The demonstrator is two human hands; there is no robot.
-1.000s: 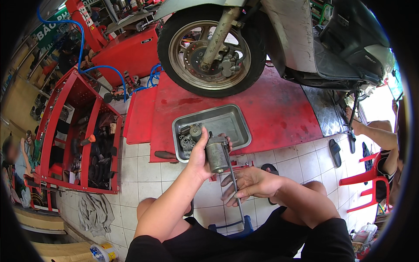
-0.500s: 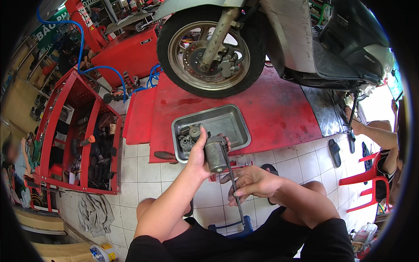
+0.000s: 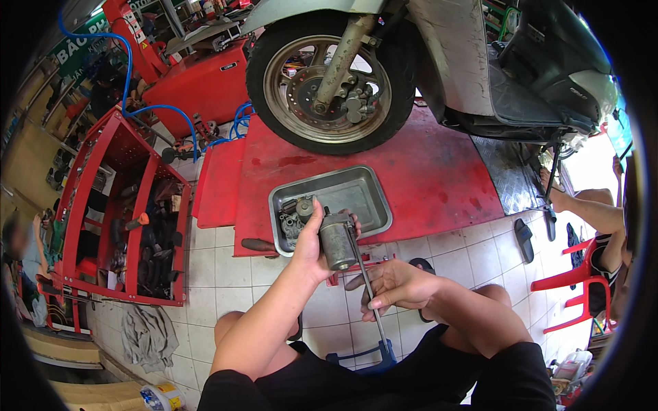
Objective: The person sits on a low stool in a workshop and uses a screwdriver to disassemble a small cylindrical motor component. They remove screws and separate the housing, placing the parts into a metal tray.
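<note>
My left hand is closed around a worn grey cylindrical motor, thumb up along its near side. A long thin metal rod tool runs from the motor's right side down toward my lap. My right hand pinches this rod between thumb and fingers. The rod's lower end meets a blue piece; whether that is its handle I cannot tell. Just beyond my left hand stands a metal tray, with greasy metal parts at its left end.
The tray rests on a red platform, beside a dark-handled tool. A scooter's front wheel stands behind. To the left is a red tool cart; a grey cloth lies on the tiles. Another person's leg shows near a red chair.
The rod's lower end has shifted very slightly to the right with my right hand's fingers. My left hand and the motor stay practically still.
</note>
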